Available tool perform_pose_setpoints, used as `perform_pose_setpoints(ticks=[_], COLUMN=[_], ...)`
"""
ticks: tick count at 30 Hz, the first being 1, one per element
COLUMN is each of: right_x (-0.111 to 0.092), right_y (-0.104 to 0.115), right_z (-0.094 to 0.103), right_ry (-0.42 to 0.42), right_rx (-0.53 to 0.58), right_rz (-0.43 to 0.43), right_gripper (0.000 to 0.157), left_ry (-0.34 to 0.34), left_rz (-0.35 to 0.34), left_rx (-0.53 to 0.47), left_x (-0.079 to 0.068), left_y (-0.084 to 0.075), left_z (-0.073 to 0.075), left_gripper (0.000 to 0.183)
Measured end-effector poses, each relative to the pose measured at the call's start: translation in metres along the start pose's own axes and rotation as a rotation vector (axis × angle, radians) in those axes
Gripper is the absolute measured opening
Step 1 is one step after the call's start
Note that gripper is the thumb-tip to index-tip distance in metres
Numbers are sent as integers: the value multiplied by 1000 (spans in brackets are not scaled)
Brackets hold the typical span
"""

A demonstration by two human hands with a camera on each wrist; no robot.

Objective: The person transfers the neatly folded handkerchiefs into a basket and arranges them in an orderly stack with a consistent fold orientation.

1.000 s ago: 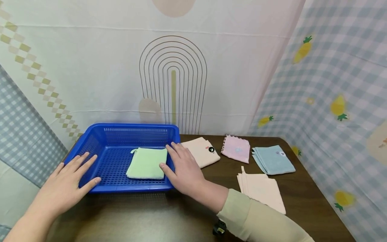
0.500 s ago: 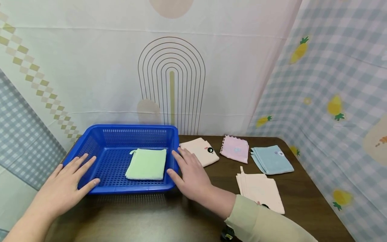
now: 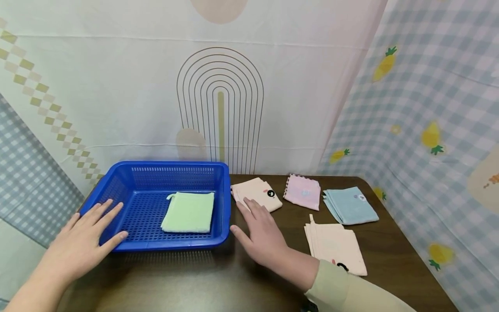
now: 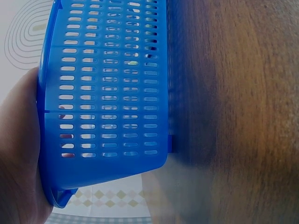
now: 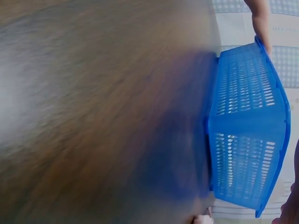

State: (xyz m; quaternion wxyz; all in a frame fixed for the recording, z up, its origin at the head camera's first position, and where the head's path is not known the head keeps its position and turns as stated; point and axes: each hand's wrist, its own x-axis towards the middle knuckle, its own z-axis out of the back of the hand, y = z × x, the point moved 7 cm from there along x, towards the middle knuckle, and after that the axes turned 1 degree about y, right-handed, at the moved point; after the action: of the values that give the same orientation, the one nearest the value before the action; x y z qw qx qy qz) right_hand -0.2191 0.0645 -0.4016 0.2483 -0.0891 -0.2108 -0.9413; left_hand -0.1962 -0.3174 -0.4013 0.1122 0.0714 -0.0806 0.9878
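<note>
A blue perforated plastic basket [image 3: 117, 245] stands on the left part of the table, with a folded light green towel [image 3: 189, 212] lying flat inside it. My left hand [image 3: 83, 236] rests on the basket's left front rim, its fingers spread and straight over the edge. In the left wrist view, that hand [image 4: 21, 144] lies against the rim. My right hand [image 3: 263, 234] is just right of the basket, fingers extended and holding nothing. Its fingertips overlap the near edge of a folded cream towel [image 3: 255, 193] with a black round patch; I cannot tell whether they touch.
Further right on the dark wooden table [image 3: 175, 281] lie a folded pink towel [image 3: 303, 193], a folded blue towel [image 3: 352, 206] and another cream towel [image 3: 337, 245] nearer the front. Patterned cloth curtains [image 3: 304, 95] hang around the table's back and sides.
My right hand has moved right, off the basket's right rim and over toward the cream towel. The left hand and green towel have kept their places.
</note>
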Motion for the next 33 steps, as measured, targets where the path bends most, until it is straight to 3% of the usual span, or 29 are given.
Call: perform_pose_setpoints(ticks=[7,33], right_x=[-12,-62], right_y=[-15,-67], right_z=[0,-6], right_ry=[-31,42], right_rx=[-10,-18], right_rz=[-6,-146], right_gripper=[61,60], left_ry=[5,-12], left_rz=[3,-2], left_rx=[1,11], left_x=[1,-1], left_y=[-1,0], left_z=[1,0], left_gripper=[81,81])
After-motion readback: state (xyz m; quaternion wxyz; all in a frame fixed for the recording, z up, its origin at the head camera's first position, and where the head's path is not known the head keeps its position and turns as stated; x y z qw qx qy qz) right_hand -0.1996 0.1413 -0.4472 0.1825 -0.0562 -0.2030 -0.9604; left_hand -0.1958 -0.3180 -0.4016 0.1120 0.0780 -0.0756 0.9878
